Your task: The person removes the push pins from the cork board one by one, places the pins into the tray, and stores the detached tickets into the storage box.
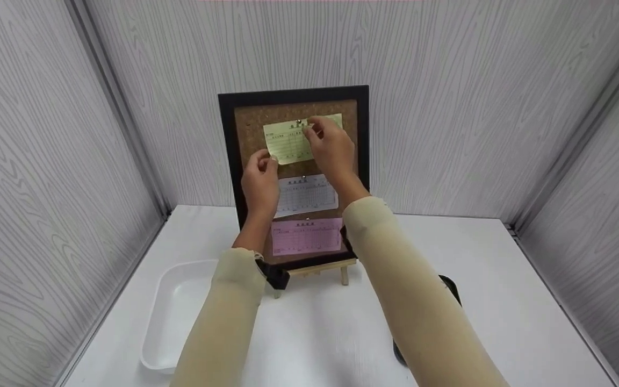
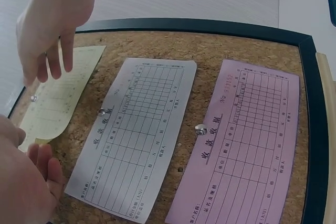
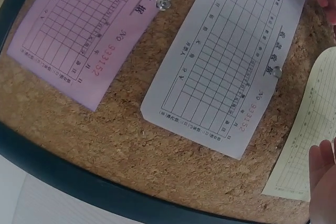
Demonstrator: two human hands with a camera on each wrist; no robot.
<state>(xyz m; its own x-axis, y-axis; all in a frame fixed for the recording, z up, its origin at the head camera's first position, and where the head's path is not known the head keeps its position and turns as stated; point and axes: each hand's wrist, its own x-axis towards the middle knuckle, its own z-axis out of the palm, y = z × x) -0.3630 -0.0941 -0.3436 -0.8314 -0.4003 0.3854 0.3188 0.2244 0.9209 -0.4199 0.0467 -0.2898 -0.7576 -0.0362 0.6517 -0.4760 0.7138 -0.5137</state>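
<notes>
A yellow receipt slip (image 1: 288, 144) hangs near the top of a black-framed corkboard (image 1: 253, 115), with a clear push pin (image 2: 34, 98) at its upper edge. My left hand (image 1: 261, 185) pinches the slip's lower left corner, which curls away from the cork. Over the slip's right half is my right hand (image 1: 335, 153), its loosely bent fingertips close beside the pin and nothing visible between them. Below, a white receipt slip (image 2: 139, 129) and a pink receipt slip (image 2: 241, 140) are each held by one clear pin at the top edge.
The board leans on a small wooden easel (image 1: 345, 274) on a white table (image 1: 320, 333). A white tray (image 1: 153, 322) stands at the left, partly behind my left sleeve. At the right, a dark-edged object (image 1: 452, 287) is mostly hidden by my right sleeve. Wood-grain panels (image 1: 449, 107) enclose the table.
</notes>
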